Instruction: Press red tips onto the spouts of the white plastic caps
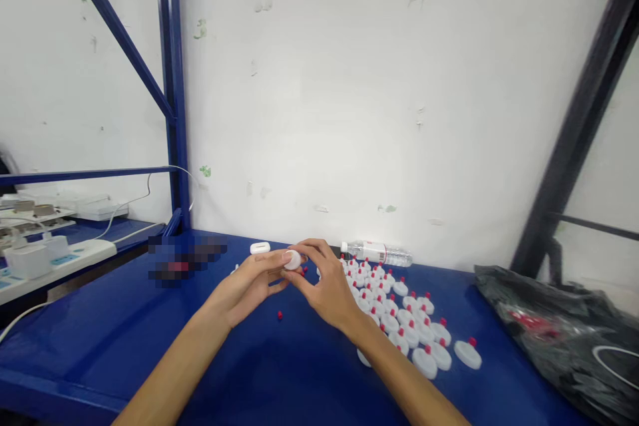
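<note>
While the left hand (pixel 252 285) grips a round white piece (pixel 292 260), the right hand (pixel 327 283) pinches it, both hands half-curled.

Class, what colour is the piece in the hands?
The piece is white, seen best in the head view.

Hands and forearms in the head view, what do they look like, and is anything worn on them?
The left hand and right hand are ungloved, with slim fingers. Both slender forearms are bare as far as the picture shows: no sleeve, watch, bracelet or marking shows.
</note>
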Action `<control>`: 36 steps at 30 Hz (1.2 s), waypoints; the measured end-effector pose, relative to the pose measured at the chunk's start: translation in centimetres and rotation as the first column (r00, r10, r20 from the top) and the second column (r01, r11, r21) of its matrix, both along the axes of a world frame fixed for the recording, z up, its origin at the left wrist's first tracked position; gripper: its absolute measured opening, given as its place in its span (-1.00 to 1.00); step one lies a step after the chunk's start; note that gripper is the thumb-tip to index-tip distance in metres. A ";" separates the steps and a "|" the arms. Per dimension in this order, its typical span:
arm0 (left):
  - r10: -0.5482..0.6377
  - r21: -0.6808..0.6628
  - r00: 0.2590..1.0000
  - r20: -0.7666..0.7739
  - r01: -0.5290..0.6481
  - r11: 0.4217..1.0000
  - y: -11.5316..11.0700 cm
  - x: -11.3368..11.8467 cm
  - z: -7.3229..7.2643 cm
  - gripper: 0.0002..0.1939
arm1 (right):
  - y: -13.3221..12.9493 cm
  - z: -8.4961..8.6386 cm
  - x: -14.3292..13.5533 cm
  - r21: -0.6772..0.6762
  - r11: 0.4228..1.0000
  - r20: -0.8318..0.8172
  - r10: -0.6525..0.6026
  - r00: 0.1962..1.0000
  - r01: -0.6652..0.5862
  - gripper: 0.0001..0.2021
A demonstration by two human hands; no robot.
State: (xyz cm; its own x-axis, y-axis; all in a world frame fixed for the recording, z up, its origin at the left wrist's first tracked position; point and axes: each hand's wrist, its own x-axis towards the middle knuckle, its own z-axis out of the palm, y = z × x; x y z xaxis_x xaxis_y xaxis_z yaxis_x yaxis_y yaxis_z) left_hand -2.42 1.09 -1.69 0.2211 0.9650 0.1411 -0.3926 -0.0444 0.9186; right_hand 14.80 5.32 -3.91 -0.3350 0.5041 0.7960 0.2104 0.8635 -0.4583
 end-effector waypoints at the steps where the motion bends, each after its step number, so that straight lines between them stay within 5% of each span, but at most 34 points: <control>1: -0.018 0.006 1.000 0.013 0.018 1.000 -0.1 0.1 0.0 -0.85 | 0.0 0.0 0.0 0.020 1.000 0.000 -0.013 1.000 0.013 -0.69; 13: 0.052 0.112 0.998 0.018 -0.054 0.992 -0.3 1.4 0.3 -0.79 | -0.3 -0.3 0.0 0.348 0.916 -0.002 -0.211 0.977 0.199 -0.69; 28: 0.142 0.193 0.990 -0.005 -0.139 0.971 -0.6 2.3 0.0 -0.75 | -0.5 -0.4 0.3 0.288 0.941 0.025 -0.195 0.980 0.180 -0.69; 36: 0.054 0.182 0.998 0.013 -0.056 0.982 -0.5 1.8 0.3 -0.73 | -0.5 0.1 0.3 0.293 0.939 -0.003 -0.189 0.982 0.182 -0.73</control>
State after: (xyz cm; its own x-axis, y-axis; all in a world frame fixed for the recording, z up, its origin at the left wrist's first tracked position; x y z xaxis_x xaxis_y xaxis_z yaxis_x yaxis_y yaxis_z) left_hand -0.62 0.61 -1.38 0.1667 0.9337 0.3168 -0.3920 -0.2320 0.8902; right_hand 15.08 4.84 -3.81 -0.2791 0.3069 0.9099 0.3876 0.9029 -0.1857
